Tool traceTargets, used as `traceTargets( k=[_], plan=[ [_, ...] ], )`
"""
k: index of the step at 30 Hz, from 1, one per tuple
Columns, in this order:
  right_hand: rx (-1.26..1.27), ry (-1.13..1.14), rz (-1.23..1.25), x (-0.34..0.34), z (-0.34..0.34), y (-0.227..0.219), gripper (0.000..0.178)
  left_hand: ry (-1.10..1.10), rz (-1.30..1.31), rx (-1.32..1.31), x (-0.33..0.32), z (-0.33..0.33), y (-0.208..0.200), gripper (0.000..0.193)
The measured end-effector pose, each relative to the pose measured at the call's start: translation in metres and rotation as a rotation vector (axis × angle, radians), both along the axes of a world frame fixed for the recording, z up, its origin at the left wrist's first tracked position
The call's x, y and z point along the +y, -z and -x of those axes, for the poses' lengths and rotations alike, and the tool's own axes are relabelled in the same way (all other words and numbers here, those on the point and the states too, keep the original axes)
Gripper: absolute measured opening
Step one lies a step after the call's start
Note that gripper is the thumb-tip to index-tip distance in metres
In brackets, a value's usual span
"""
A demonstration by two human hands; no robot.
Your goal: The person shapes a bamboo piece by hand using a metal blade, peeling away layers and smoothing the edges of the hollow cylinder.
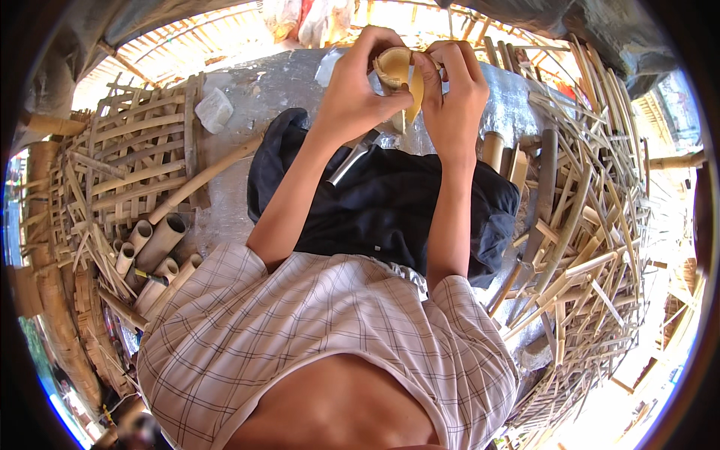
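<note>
Head view: left hand (356, 94) clasps a short bamboo piece (397, 75) far centre, above the lap; right hand (450, 94) pinches its rim. Looks mid-shaping; cut bamboo tubes (154, 251) wait near left.

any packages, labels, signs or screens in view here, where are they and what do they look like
Plastic bags: top centre, beyond the hands, crumpled, clear and whitish with some red.
Small clear bag: on the grey sheet beside the woven bamboo mat, left of the left hand, crumpled and whitish.
No labels, signs or screens show.
</note>
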State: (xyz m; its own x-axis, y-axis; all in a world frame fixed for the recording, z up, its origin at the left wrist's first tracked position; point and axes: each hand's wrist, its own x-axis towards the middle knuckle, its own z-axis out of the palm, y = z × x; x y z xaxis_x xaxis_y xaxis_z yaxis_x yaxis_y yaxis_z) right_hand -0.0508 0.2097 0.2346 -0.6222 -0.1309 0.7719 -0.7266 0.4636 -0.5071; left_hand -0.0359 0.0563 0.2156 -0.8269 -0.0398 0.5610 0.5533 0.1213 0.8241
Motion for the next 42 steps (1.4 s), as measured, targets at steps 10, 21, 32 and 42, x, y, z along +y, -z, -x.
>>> traceTargets(
  k=[10,21,32,42],
  plan=[
    [0.029,-0.012,0.039,0.008,-0.01,0.011,0.019,0.14,0.015,-0.01,-0.011,0.002,0.001,0.051],
    [-1.122,-0.149,-0.308,-0.034,-0.064,0.242,0.054,0.025,-0.293,0.002,-0.028,0.028,0.017,0.053],
    [-1.528,-0.38,0.59,-0.02,-0.059,0.285,0.019,-0.104,0.043,0.139,-0.059,0.058,0.006,0.051],
    [-0.992,-0.452,0.759,0.048,-0.124,0.117,0.069,-0.138,-0.045,0.095,-0.041,0.051,0.005,0.056]
  ],
)
